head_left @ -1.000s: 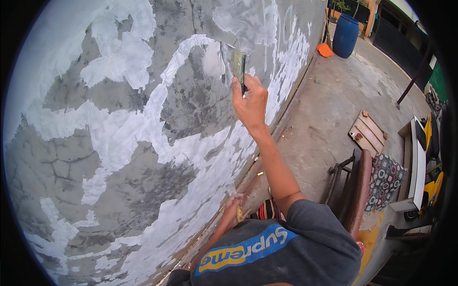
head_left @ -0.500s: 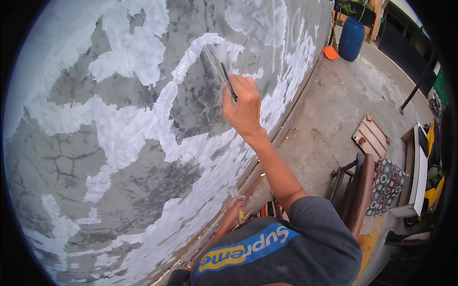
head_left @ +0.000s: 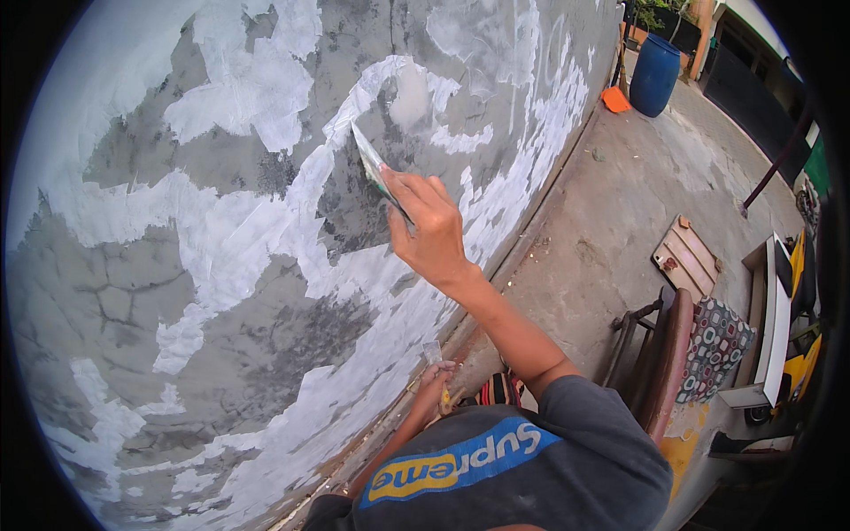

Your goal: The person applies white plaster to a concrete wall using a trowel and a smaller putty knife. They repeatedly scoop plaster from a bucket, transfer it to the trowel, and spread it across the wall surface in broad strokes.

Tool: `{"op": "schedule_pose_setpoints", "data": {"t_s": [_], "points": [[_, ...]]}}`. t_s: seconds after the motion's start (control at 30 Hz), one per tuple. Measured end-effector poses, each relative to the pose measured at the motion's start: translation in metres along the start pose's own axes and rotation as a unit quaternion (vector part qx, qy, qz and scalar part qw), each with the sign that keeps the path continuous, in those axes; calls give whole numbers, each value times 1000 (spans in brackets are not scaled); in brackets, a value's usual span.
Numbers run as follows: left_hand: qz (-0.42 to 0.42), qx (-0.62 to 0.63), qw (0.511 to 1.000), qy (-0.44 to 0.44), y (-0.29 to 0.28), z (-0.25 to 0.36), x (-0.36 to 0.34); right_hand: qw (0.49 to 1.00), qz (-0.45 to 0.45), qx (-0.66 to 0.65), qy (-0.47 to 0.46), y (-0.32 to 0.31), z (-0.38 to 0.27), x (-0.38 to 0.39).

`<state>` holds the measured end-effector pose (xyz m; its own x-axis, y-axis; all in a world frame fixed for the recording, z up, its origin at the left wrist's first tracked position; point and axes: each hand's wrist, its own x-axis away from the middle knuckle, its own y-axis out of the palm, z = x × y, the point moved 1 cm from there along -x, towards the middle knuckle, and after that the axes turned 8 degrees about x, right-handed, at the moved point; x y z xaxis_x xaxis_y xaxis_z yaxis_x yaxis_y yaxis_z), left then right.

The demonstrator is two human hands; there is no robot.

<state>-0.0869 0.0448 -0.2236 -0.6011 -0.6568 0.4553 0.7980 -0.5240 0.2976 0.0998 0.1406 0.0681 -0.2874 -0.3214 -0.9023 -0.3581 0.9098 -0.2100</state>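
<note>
Patchy wall (head_left: 230, 292) stands beside a scraper (head_left: 369, 157) and lettered shirt (head_left: 509, 456).

The wall (head_left: 133, 296) is of rough, matt grey cement; the white paste (head_left: 221, 217) on it looks smoother, also matt. The scraper (head_left: 367, 157) seems metal. The barrel (head_left: 655, 76) is of smooth plastic, the shirt (head_left: 611, 425) of matt cloth.

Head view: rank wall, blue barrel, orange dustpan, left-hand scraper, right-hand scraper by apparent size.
1. Wall
2. Blue barrel
3. Right-hand scraper, seen nearly edge-on
4. Orange dustpan and left-hand scraper: too alike to rank; the scraper is partly hidden.
</note>
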Motion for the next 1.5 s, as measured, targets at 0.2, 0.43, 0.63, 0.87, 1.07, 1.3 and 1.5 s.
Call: {"op": "schedule_pose_setpoints", "data": {"t_s": [0.2, 0.43, 0.63, 0.87, 1.07, 1.3, 1.5], "points": [[1, 12, 1000, -23, 18, 7, -1, 982, 79, 40, 169, -30, 79, -42], [18, 33, 998, -44, 13, 2, 11, 992, 81, 73, 62, -18, 52, -50], [6, 19, 1000, -21, 15, 2, 2, 999, 25, -10, -30, -17, 8, -16], [0, 30, 999, -21, 18, 7, 8, 987, 106, 111, 47, -28, 65, -68], [21, 22, 1000, 4, 6, -4, 13, 999, 25, -11, -23, -28, 25, -46], [67, 24, 997, -3, 7, 14, 30, 991, 80, 78, 67, -24, 53, -54], [75, 45, 996, -16, -11, -9, 29, 997, 69, -4, 17, -19, 15, -31]]}}
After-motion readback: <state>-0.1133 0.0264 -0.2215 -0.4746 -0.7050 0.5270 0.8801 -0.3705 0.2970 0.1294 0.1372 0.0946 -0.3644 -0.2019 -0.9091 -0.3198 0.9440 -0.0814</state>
